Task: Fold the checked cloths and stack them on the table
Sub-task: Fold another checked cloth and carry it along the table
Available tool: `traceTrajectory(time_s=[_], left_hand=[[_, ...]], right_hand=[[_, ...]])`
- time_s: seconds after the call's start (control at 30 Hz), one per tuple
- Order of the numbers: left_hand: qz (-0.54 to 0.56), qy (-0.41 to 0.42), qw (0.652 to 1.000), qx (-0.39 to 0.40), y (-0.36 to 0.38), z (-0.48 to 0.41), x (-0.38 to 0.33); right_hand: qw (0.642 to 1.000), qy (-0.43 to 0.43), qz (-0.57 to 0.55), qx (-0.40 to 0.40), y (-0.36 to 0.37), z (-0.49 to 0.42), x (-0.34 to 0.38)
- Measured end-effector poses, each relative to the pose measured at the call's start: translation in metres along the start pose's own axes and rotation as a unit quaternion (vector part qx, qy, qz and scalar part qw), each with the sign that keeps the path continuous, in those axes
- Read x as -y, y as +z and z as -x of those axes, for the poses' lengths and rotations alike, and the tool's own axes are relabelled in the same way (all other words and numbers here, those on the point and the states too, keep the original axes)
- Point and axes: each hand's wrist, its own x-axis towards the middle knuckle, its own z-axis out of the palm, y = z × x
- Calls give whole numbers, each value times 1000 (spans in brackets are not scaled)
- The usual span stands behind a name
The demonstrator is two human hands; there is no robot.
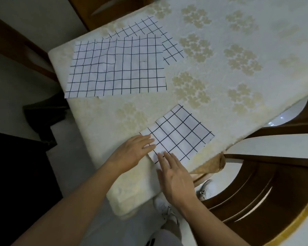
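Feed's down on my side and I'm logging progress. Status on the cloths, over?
Left hand, right hand open, fingers flat on folded cloth. Large unfolded cloth overlaps second unfolded cloth beyond. Nothing blocking.

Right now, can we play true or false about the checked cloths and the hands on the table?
1. The left hand and the right hand both touch the small folded cloth with straight fingers. True.
2. The small folded cloth sits on top of the big cloths. False: it lies apart from them, nearer the hands.
3. The big spread cloth partly covers the rear checked cloth. True.
4. The tablecloth is plain red. False: it is pale with a flower pattern.
5. The right hand is lifting a cloth into the air. False: every cloth lies flat on the tablecloth.
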Motion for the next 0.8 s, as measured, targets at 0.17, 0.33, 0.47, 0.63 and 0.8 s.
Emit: traceTrajectory(time_s=[0.17, 0.33, 0.47, 0.63, 0.8], left_hand=[[13, -59, 998, 23, 11, 0, -4], [17, -104, 994, 33, 13, -29, -17], [-18, -94, 994, 46, 18, -66, -24], [-54, -53, 994, 73, 32, -113, -26], [-65, -25, 993, 96, 43, -139, -22]], right_hand=[[998, 50, -27, 30, 9, -1, -8], [999, 53, 5, 4, 3, -25, -35], [996, 65, 40, -34, 1, -57, -65], [995, 81, 50, -34, 5, -71, -106], [992, 118, 35, -22, 6, -67, -139]])
